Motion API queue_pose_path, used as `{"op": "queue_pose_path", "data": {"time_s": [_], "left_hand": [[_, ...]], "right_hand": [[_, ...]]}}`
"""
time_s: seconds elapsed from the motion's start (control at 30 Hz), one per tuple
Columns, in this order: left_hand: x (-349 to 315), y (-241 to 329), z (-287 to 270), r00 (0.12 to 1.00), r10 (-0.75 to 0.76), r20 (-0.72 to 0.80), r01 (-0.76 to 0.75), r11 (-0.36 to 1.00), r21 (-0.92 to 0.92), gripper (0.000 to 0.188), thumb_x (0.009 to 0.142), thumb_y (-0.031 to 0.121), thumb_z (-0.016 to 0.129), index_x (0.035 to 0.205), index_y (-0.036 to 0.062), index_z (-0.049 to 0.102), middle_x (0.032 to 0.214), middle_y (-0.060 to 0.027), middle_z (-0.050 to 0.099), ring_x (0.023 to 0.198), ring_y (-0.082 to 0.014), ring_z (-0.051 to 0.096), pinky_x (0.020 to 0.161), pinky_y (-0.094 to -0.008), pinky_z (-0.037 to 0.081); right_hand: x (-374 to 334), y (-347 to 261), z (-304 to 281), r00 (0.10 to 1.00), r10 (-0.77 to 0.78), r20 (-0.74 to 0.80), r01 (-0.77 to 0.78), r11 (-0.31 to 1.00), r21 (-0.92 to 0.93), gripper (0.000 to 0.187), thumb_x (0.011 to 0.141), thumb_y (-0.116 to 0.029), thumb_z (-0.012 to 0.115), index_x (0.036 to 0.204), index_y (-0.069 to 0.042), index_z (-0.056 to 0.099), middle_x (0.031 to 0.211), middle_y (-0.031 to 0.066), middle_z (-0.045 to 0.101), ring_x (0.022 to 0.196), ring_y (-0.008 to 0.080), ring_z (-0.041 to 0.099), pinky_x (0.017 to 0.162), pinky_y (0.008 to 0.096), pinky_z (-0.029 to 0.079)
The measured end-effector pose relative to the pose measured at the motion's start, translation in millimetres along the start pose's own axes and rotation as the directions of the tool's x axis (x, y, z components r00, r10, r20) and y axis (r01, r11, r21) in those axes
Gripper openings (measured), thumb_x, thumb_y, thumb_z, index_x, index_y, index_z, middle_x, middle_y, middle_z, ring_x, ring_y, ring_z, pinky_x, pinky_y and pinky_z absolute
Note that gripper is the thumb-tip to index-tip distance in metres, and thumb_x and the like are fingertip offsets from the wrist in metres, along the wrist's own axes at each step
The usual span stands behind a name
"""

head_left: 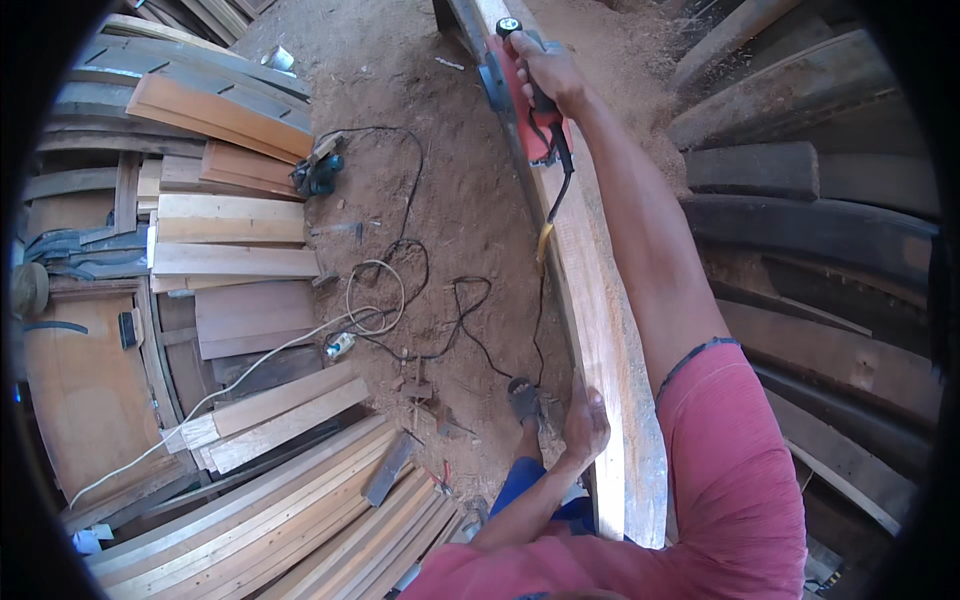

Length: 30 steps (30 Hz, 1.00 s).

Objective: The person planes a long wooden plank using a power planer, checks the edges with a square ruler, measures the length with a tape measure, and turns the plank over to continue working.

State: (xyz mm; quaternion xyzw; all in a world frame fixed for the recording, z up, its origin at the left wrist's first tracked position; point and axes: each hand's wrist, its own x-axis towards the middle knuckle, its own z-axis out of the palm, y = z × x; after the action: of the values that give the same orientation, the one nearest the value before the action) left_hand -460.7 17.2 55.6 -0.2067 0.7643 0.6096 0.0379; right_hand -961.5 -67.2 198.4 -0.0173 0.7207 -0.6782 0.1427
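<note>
A long wooden beam (590, 300) runs away from my body, its top face pale. At its far part sits a red electric planer (548, 148) with a black front knob. My right hand (550, 75) is closed around the planer's rear handle, arm stretched out. From the handle a black cord trails down the beam's left side, with a yellow wrapped spot (545, 240) on it. Close to my body, my left hand (587, 425) grips the left edge of the beam; some of its fingers are hidden.
Stacked boards (235, 220) line the left side, with more planks (270, 510) at lower left. A teal power tool (318, 174) lies by the boards. Black cords and a pale cable (376, 298) loop across the dirt floor. Dark timbers (800, 230) fill the right.
</note>
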Motion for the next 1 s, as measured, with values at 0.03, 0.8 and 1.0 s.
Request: {"op": "queue_pose_path", "data": {"time_s": [0.03, 0.8, 1.0], "left_hand": [[-4.0, -1.8, 2.4, 1.000, -0.018, 0.009, 0.018, 1.000, 0.019, 0.060, 0.107, 0.031, 0.037, 0.151, -0.0067, 0.024, 0.090, -0.0179, 0.058, 0.081, -0.0311, 0.062, 0.076, -0.0406, 0.051], [-227.3, -256.6, -61.6, 0.964, -0.214, 0.160, 0.248, 0.940, -0.233, 0.067, 0.103, 0.058, 0.038, 0.140, 0.0028, 0.046, 0.123, -0.0158, 0.060, 0.121, -0.0291, 0.053, 0.106, -0.0407, 0.038], [-251.8, -179.2, -19.3, 0.846, -0.399, 0.353, 0.529, 0.712, -0.463, 0.054, 0.104, 0.056, 0.038, 0.124, 0.0092, 0.055, 0.107, -0.0076, 0.064, 0.092, -0.0183, 0.058, 0.086, -0.0336, 0.047]], "right_hand": [[-1.3, 1.7, -2.6, 1.000, 0.015, -0.002, -0.015, 1.000, -0.005, 0.037, 0.101, -0.044, 0.054, 0.096, -0.009, 0.064, 0.068, -0.0028, 0.051, 0.048, 0.0078, 0.048, 0.044, 0.0252, 0.042], [-585.2, 93.3, -75.8, 0.986, 0.135, 0.095, -0.112, 0.970, -0.216, 0.053, 0.098, -0.055, 0.055, 0.116, -0.005, 0.061, 0.077, 0.0040, 0.060, 0.068, 0.0143, 0.057, 0.063, 0.0324, 0.047], [-825.4, 133.7, -111.9, 0.979, 0.170, 0.112, -0.146, 0.970, -0.195, 0.055, 0.096, -0.038, 0.059, 0.134, 0.000, 0.050, 0.102, 0.0185, 0.066, 0.094, 0.0244, 0.064, 0.085, 0.0406, 0.051]]}}
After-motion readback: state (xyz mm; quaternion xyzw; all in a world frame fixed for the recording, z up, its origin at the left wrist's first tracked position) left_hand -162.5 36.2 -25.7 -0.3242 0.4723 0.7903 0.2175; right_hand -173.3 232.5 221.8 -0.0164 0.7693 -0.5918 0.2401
